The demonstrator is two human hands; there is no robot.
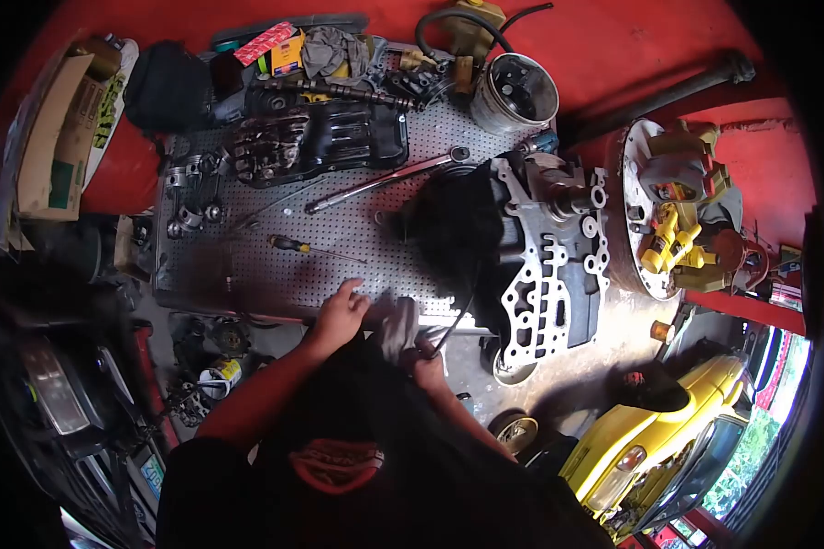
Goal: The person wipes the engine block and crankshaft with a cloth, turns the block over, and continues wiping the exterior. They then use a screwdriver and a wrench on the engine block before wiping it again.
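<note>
My left hand [341,316] is over the front edge of the perforated metal workbench [325,224], fingers loosely bent and apart, holding nothing. A screwdriver [293,245] with a black and yellow handle lies just beyond it. My right hand [428,368] is closed around a thin dark rod [456,325] that slants up toward the engine block [572,270]. A blurred grey cloth [399,331] hangs between my hands, right against the right one. The block lies at the bench's right end with a pale, many-holed gasket face.
A long torque wrench [384,181] and a black oil pan [357,142] lie behind the screwdriver. Pistons [190,220] stand at the left. A bucket [516,96] sits at the back, a drum with yellow bottles [673,240] at the right. A yellow car [655,430] is below right.
</note>
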